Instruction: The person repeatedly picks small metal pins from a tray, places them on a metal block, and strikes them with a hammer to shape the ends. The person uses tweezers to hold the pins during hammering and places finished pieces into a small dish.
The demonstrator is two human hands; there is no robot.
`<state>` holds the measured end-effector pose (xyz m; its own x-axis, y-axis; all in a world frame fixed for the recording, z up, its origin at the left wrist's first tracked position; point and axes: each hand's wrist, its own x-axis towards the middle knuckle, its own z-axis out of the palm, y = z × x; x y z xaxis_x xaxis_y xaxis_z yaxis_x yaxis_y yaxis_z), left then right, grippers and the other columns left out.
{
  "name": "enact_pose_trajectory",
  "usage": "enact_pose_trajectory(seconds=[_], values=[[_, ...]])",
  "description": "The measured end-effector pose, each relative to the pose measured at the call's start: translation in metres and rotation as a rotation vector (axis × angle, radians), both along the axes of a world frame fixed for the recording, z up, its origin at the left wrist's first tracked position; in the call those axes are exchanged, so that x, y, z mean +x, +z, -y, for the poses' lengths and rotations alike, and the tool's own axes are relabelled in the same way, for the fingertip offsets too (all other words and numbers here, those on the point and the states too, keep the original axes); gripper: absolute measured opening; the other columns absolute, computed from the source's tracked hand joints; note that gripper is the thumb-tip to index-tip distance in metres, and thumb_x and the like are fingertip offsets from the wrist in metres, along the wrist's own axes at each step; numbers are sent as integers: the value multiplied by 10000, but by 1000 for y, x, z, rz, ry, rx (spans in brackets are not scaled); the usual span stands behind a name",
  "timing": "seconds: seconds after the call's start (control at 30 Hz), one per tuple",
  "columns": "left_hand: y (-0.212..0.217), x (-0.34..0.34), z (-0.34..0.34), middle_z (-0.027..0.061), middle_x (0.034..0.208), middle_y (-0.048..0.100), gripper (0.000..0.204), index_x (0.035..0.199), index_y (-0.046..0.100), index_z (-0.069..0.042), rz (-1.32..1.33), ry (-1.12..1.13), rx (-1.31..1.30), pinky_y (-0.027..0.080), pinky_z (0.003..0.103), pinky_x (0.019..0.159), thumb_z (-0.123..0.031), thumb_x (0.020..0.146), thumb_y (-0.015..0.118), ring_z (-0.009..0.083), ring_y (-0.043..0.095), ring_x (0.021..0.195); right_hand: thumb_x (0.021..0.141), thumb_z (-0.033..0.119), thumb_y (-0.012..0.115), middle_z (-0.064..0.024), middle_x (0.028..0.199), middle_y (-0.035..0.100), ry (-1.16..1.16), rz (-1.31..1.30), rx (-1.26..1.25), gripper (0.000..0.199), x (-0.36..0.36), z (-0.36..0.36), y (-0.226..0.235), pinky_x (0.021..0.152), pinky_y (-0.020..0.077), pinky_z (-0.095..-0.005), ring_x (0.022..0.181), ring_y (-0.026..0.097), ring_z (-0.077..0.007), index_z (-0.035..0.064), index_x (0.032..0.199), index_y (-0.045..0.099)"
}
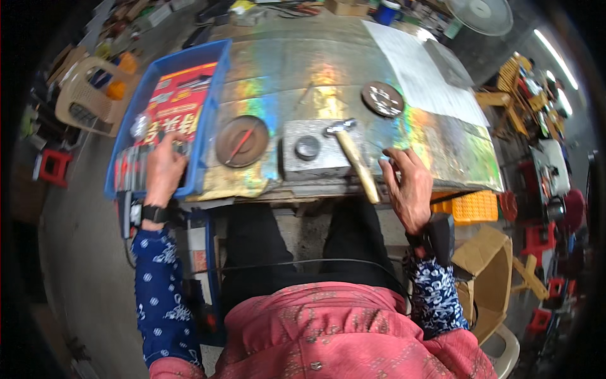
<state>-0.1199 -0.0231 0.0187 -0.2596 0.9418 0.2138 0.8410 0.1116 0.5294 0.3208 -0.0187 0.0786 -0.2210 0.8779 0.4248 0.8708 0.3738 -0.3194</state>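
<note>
Hands apart at the bench edge: left in the blue tray, right beside the hammer.

The left hand reaches into the blue tray, fingers curled over the small items at its near end; whether it grips one cannot be told. The right hand rests open on the bench, fingers spread, holding nothing, just beside the hammer. The hammer lies flat, its long axis running diagonally: metal head pointing away and to the left, resting on the grey metal block, wooden handle pointing toward the person and right. A round stud sits on the block. A brown disc lies between block and tray; a darker disc lies farther out.
</note>
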Motion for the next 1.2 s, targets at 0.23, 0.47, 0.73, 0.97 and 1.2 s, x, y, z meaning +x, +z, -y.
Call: enact_pose_trajectory(seconds=[0.23,0.47,0.73,0.97,1.2], values=[[6,-11,3,129,583,560,55,752,606,37,3,-111,-137,438,318,530,-2,737,641,164,548,547,847,127,644,-147,847,620,-156,53,-115,171,42,-41,-10,704,488,-414,788,617,-345,49,996,675],[28,13,8,53,728,643,102,921,591,8,252,16,175,446,236,557,-87,947,564,83,552,615,843,116,617,-146,918,638,-88,131,-173,181,61,-68,-40,754,496,-415,837,630,-346,58,1000,686],[61,74,12,80,854,669,81,1024,553,-6,654,-228,218,478,215,569,-63,989,507,55,560,624,856,194,611,-178,915,633,-95,213,-169,209,70,-103,-63,781,499,-440,854,623,-373,28,962,680],[57,124,8,100,924,672,137,1083,574,28,861,-349,144,520,219,652,-27,975,512,75,612,689,865,234,609,-221,887,634,-138,187,-120,245,63,-117,-78,760,512,-456,827,629,-391,-6,889,657],[47,155,0,94,894,676,102,1026,595,43,944,-358,170,507,202,645,-17,952,558,74,618,692,783,141,615,-167,692,616,-32,289,162,197,59,-131,-82,518,462,-385,620,634,-301,51,614,567]])
